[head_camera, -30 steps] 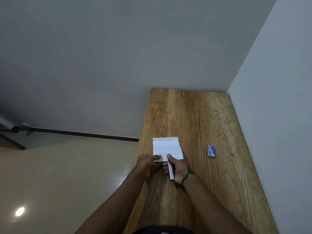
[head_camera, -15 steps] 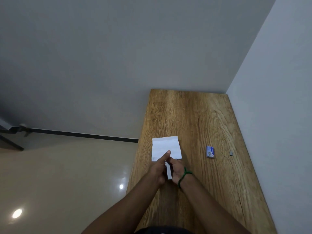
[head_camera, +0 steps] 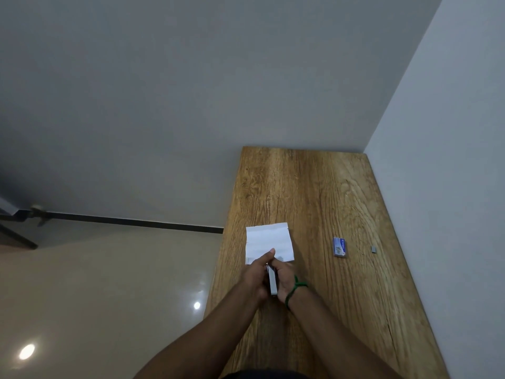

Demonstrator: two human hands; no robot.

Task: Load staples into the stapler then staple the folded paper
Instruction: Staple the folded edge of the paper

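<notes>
Both hands meet over the near edge of the folded paper [head_camera: 269, 242], which lies flat on the wooden table [head_camera: 314, 192] toward its left side. Between them is the stapler [head_camera: 272, 283], a slim silvery bar whose long axis runs away from the person, its far end pointing at the paper's near edge. The left hand [head_camera: 252, 279] curls its fingers against the stapler's left side, the thumb stretched out onto the paper. The right hand [head_camera: 285, 280], a green cord at the wrist, wraps the other side, fingers closed on it. Well to the right lies a small blue staple box [head_camera: 339, 247], lengthwise like the stapler; whether anything is inside I cannot tell. Farther right sits a tiny grey strip of staples [head_camera: 373, 249].
</notes>
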